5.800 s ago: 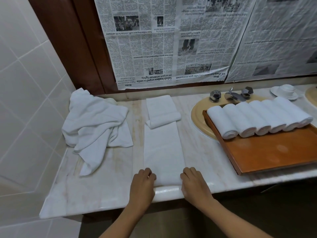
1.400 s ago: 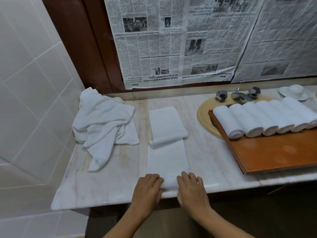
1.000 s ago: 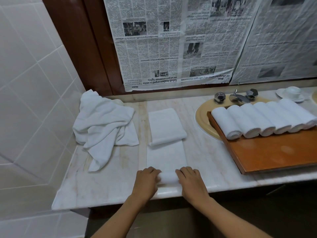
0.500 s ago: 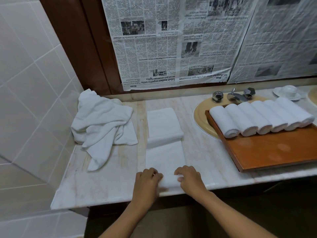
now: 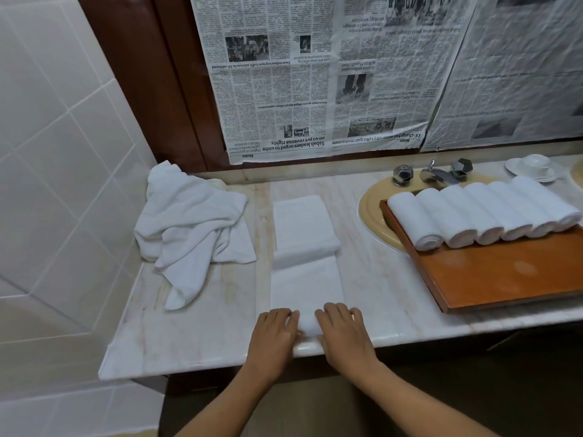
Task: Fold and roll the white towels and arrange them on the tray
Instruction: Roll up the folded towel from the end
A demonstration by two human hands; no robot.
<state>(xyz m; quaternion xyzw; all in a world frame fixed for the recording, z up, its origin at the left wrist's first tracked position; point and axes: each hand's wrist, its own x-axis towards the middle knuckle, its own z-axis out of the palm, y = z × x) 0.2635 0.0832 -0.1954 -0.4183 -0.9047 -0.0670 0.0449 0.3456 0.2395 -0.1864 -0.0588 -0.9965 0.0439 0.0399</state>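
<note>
Both hands sit on the near end of the towel [image 5: 305, 285], at the front edge of the counter [image 5: 202, 335]. The left hand [image 5: 274, 332] and right hand [image 5: 342, 329] have their fingers curled over a short roll [image 5: 307, 324] just started there, gripping it from each side. The rest of the strip lies flat, running away from the person, and its far end is doubled back into a thick ridge.

The likeliest fault is a crooked roll. If one hand pushes ahead of the other, the turns creep sideways and the roll comes out coned. A slack grip would leave it loose and fatter than the row of rolls [image 5: 473, 216] on the tray [image 5: 504, 275]. The ridge is a second snag, since the roll may ride up on it and bunch the cloth rather than take it in smoothly.

The roll also lies very close to the counter's lip, so a backward slip could drop it off. The tray rests partly over the basin [image 5: 370, 209], and a heavy set-down there might rock it. The heap [image 5: 192, 228] of loose towels lies apart on the left — no risk from it.
</note>
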